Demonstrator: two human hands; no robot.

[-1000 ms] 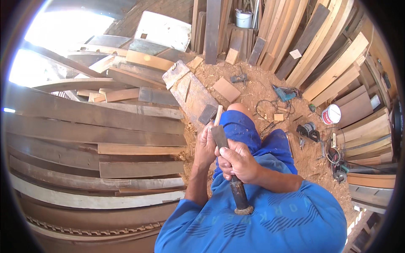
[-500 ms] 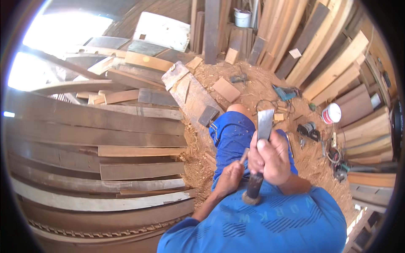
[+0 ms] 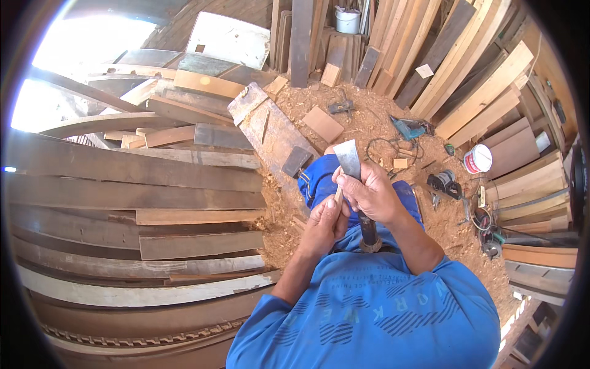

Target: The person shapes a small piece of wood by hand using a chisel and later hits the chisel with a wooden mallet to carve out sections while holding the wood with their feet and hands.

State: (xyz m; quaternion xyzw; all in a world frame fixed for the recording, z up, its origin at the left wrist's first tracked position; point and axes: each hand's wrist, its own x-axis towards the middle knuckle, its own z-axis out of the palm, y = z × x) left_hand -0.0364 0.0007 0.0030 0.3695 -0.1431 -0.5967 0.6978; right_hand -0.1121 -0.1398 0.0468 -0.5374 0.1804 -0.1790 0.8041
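My right hand (image 3: 376, 198) is closed around a chisel. Its broad, flat metal blade (image 3: 348, 157) points up and away from me, and the dark handle (image 3: 368, 230) sticks out below my fist toward my shirt. In my left hand (image 3: 324, 225), a thin wooden stick (image 3: 338, 195) is pinched between thumb and fingers. The two hands meet over my lap, with the stick's upper end close to the right fingers and the blade's lower part. Whether stick and blade touch, I cannot tell.
Long boards (image 3: 135, 161) are stacked at left, and more planks (image 3: 455, 67) lean at the right. Ahead lies a worn plank (image 3: 270, 132) with a dark block (image 3: 297, 161). Shavings, a teal power tool (image 3: 407, 128), a black power tool (image 3: 444, 183) and a white bucket (image 3: 477, 160) cover the floor.
My left hand has come up and forward with the stick to meet the right hand. The chisel has shifted left and its blade now tilts left.
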